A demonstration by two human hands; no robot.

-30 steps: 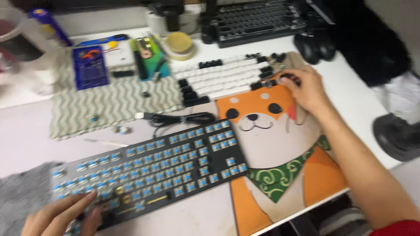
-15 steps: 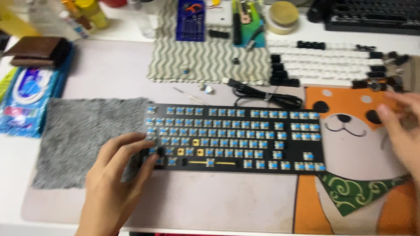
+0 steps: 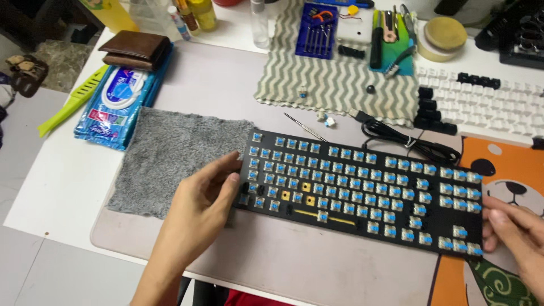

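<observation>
Crosswise, the black keycap-less keyboard with blue switches [image 3: 362, 190] is lying left-to-right; left hand [image 3: 207, 207] gripping its left end, right hand [image 3: 513, 229] pinching its right edge.

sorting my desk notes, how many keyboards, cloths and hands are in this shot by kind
keyboard stripped of keycaps, held at both ends: 1
white keyboard: 1
grey fuzzy cloth: 1
zigzag cloth: 1
left hand: 1
right hand: 1
total: 6

A flat, soft blue wet-wipe pack [image 3: 116, 107] with a white oval flap lies at the left of the worktop [image 3: 51, 181], just beside the grey cloth [image 3: 170, 158]. A brown wallet [image 3: 136, 51] rests on its far end. Small bottles with coloured labels [image 3: 190, 16] stand at the worktop's far edge.
</observation>
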